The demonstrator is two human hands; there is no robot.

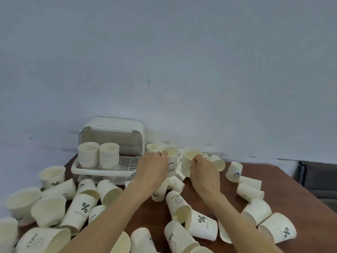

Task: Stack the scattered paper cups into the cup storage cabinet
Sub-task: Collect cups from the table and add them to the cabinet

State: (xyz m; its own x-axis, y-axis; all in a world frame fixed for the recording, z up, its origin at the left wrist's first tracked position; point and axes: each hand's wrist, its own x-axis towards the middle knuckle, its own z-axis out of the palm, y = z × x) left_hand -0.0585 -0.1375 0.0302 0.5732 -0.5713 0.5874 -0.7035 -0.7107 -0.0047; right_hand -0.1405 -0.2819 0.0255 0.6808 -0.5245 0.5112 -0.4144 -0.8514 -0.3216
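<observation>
Left hand (154, 168) reaches far across the table, fingers curled round an upright cream paper cup printed with a small bear face (171, 160). Right hand (204, 170) pinches the rim of a second plain cream paper cup (188, 161) just beside it; both cups look lifted or about to be.

White plastic cup storage cabinet (113, 128) sits at the far left of the brown wooden table (269, 181), lid raised, slatted tray exposed. Two nested stacks of cream cups (98, 156) stand in its left part; the right part of the tray is bare.

Risks, as judged: a rim pinch can buckle thin paper and drop the cup. Nesting the two cups off-axis could jam or crease them. Carrying leftward, the forearm may sweep the tipped cups under it.

Around: a crowd of loose cream paper cups (82, 209) with percent-sign and "HELLO" prints lies tipped across the near left and centre, more on the right (255, 210). Several lie against the cabinet's front edge, crowding the approach. Pale blue-grey wall (164, 61) behind.
</observation>
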